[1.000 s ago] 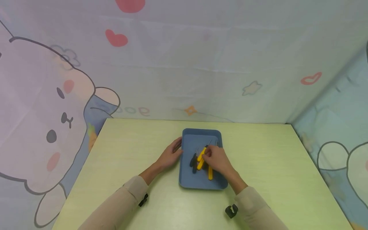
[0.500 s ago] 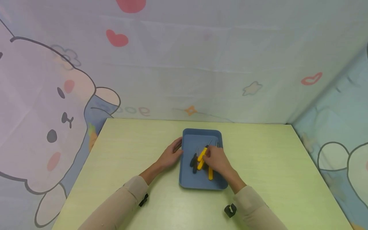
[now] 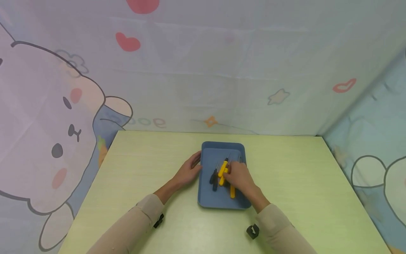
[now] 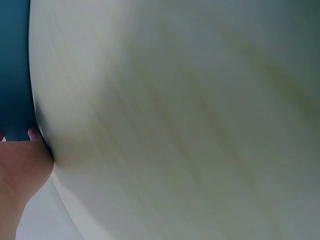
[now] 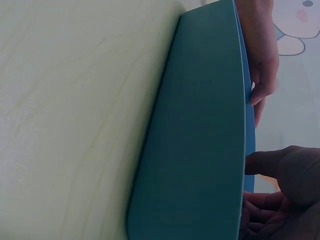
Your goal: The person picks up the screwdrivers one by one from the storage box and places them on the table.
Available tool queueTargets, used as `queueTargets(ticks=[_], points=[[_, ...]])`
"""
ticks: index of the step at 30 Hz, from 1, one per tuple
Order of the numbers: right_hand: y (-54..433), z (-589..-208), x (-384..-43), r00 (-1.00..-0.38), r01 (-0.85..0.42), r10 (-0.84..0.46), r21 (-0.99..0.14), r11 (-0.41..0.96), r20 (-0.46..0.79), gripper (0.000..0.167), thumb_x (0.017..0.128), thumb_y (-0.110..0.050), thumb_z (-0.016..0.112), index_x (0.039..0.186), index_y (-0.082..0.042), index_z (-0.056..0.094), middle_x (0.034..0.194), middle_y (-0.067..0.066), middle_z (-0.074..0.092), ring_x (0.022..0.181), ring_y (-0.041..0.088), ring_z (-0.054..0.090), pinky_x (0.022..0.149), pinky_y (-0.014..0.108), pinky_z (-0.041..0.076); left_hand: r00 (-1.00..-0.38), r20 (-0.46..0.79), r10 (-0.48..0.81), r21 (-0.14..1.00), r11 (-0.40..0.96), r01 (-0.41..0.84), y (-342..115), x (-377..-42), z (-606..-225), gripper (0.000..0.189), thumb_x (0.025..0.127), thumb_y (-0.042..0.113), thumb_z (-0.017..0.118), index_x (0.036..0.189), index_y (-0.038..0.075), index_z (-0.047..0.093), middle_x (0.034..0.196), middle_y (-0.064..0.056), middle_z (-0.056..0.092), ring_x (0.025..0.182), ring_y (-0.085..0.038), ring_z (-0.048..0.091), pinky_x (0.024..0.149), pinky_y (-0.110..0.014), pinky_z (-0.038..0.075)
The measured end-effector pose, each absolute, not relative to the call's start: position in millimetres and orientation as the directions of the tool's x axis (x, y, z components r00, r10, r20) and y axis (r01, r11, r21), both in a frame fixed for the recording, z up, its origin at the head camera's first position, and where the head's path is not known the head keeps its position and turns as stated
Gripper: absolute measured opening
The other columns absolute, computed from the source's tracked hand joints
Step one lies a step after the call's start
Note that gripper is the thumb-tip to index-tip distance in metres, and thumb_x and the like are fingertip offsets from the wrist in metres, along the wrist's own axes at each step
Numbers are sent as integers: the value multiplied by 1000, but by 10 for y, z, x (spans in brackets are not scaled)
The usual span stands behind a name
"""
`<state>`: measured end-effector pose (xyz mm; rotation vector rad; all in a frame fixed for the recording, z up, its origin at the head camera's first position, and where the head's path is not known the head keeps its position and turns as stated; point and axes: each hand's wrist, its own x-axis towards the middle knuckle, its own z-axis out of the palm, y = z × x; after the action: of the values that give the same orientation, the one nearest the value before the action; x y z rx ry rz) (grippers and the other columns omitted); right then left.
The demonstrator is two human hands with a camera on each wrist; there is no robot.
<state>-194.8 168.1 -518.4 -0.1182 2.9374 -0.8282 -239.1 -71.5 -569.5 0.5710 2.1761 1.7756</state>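
A blue tray [image 3: 215, 201] holds several small screwdrivers with yellow or black handles and thin metal shafts. Reaching in from the right, my right hand [image 3: 241, 176] has its thumb and fingers curled down at a yellow-handled screwdriver [image 3: 222, 181], pinching it; its upper end is hidden under the fingers. Another yellow screwdriver [image 3: 223, 168] lies right beside it, and a third yellow handle [image 3: 233, 192] sticks out below the hand. Black-handled screwdrivers [image 3: 215, 183] lie to the left. My left hand [image 3: 187, 173] rests against the tray's left side, fingers extended along the outer wall, thumb at the rim.
The tray stands on a pale wood-grain table [image 3: 152, 151]. Behind it hangs a cartoon-printed cloth [image 3: 203, 70], with more cloth at both sides. Black wrist mounts [image 3: 252, 231] show below the sleeves.
The yellow screwdrivers at my right fingertips have shifted and turned slightly; the upper one's shaft now points more upright. My left hand and the tray stay in place.
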Motion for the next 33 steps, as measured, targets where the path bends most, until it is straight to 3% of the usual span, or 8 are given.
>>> queueTargets(ticks=[5, 13, 18, 22, 28, 30, 33], points=[[1639, -5183, -1970, -995, -26, -71, -509, 861, -70, 28, 90, -13, 78, 71, -6, 59, 59, 3, 53, 47, 16, 52, 43, 25, 44, -889, 31, 457, 976, 179, 125, -711, -2380, -5673, 63, 109, 3, 49, 166, -3, 23, 171, -22, 28, 158, -36, 29, 128, -46, 26], [1584, -5184, -2011, -996, -16, -58, -505, 863, -68, 23, 90, -17, 82, 92, 1, 66, 65, 6, 57, 50, 17, 55, 45, 27, 48, -894, 23, 448, 974, 191, 121, -714, -2374, -5670, 63, 109, 4, 49, 166, -4, 23, 171, -22, 29, 158, -36, 30, 128, -46, 26], [1549, -5169, -2040, -996, -9, -53, -506, 862, -72, 23, 91, -16, 81, 93, 3, 67, 67, 6, 58, 53, 18, 56, 47, 28, 49, -894, 28, 447, 977, 178, 120, -705, -2381, -5673, 63, 109, 3, 49, 166, -4, 23, 170, -23, 30, 157, -36, 31, 128, -46, 26], [1531, -5186, -2062, -995, -8, -55, -510, 860, -77, 23, 91, -14, 80, 97, 5, 67, 72, 8, 60, 55, 18, 57, 48, 28, 50, -899, 23, 438, 977, 183, 114, -694, -2385, -5695, 63, 109, 3, 50, 166, -2, 25, 170, -21, 32, 157, -34, 32, 128, -45, 27], [1493, -5197, -2097, -993, 9, -52, -503, 864, -107, 33, 90, -8, 76, 116, 12, 69, 87, 14, 67, 63, 20, 61, 54, 30, 54, -902, 25, 432, 976, 185, 115, -685, -2385, -5708, 63, 108, 4, 51, 166, -1, 27, 169, -21, 33, 157, -35, 33, 128, -47, 27], [1478, -5185, -2111, -992, 7, -55, -494, 869, -110, 33, 89, -6, 75, 116, 12, 69, 90, 15, 67, 66, 21, 61, 55, 30, 54, -902, 26, 430, 976, 183, 115, -687, -2384, -5703, 63, 108, 3, 51, 166, -2, 27, 169, -21, 33, 157, -35, 33, 128, -47, 27], [1459, -5169, -2133, -991, 7, -60, -484, 875, -123, 21, 89, -4, 73, 105, 9, 68, 84, 14, 65, 64, 22, 59, 54, 29, 50, -903, 22, 430, 977, 183, 110, -692, -2383, -5693, 63, 108, 3, 51, 166, -1, 27, 170, -21, 32, 157, -34, 33, 128, -46, 27]])
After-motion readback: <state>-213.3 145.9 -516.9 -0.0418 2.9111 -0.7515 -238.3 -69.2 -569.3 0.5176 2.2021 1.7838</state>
